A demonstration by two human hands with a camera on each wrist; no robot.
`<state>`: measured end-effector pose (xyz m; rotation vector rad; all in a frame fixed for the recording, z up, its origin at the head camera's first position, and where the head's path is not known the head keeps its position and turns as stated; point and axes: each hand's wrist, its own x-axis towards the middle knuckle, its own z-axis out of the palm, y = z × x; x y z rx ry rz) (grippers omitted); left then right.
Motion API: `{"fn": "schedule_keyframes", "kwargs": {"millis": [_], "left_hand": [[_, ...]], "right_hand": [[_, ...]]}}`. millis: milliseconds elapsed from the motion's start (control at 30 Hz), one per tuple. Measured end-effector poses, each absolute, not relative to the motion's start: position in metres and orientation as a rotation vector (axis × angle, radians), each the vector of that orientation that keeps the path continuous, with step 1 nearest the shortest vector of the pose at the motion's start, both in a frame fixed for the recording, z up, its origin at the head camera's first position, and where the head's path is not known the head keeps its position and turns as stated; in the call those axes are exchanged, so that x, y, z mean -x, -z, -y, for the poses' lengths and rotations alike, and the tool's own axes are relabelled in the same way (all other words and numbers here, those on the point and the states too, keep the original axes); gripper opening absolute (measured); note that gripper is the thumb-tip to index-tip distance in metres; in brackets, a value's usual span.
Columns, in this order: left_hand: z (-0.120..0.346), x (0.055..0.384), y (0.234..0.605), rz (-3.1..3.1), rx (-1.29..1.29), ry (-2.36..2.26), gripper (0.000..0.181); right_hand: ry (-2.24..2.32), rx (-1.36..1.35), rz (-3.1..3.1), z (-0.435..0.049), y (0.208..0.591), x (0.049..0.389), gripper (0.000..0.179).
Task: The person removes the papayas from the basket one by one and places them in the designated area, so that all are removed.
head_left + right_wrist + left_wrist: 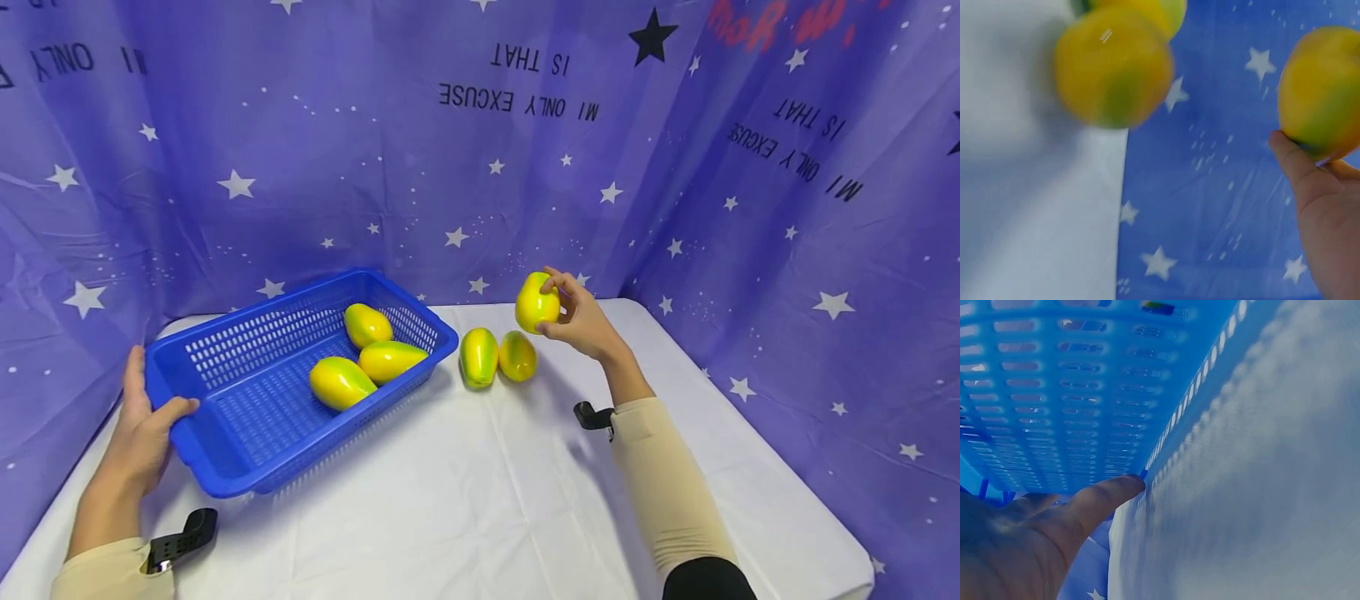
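My left hand (140, 437) grips the left end of a blue plastic basket (217, 485), thumb over the rim. In the left wrist view, the basket's slotted surface (1079, 419) rises above the fingers, beside the white cloth. Inside the basket lie three yellow-green mangoes, one mango (367, 325) toward the back, another mango (392, 362) by the right wall and a third mango (341, 383) at the front. My right hand (585, 321) holds a mango (537, 303) up above the table between thumb and fingers; the right wrist view shows this mango (1322, 94) too.
Two more mangoes, the left mango (478, 358) and the right mango (517, 357), stand side by side right of the basket. A white cloth covers the table (420, 508). Purple star-printed curtains (420, 167) hang close behind the table and along its sides.
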<state>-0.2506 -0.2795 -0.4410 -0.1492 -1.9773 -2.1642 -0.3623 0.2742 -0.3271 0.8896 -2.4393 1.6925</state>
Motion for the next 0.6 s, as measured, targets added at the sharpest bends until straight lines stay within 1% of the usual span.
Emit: {"fn": "schedule_keyframes", "kwargs": {"millis": [367,600], "left_hand": [[0.278,0.251,0.445,1.919,0.185,2.211,0.088],[0.28,0.254,0.448,1.955,0.16,2.185,0.089]], "right_hand": [[-1.723,-0.645,2.432,-0.341,0.371,0.352,0.05],[-1.709,-0.531,2.527,-0.362,0.399,0.346,0.051]]}}
